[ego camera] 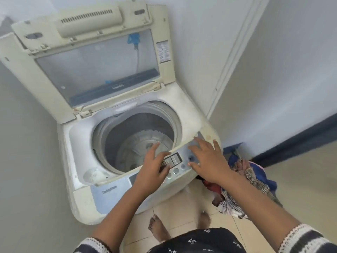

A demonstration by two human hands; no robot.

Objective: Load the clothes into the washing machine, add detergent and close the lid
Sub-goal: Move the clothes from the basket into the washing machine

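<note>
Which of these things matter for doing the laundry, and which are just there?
For the job:
washing machine
its raised lid
empty drum
control panel
heap of clothes on the floor
left hand, right hand, both open over the panel

Just there:
blue hose fitting behind the lid
door frame

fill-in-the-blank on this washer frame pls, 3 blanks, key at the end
1. The cream top-loading washing machine's glass-windowed lid stands ____.
2. The grey metal drum holds ____ clothes.
3. The heap of mixed coloured and striped clothes lies on the ____, at the machine's right.
Both hands, left and right, hover with spread fingers over the control panel.

Missing words: open; no; floor
</note>
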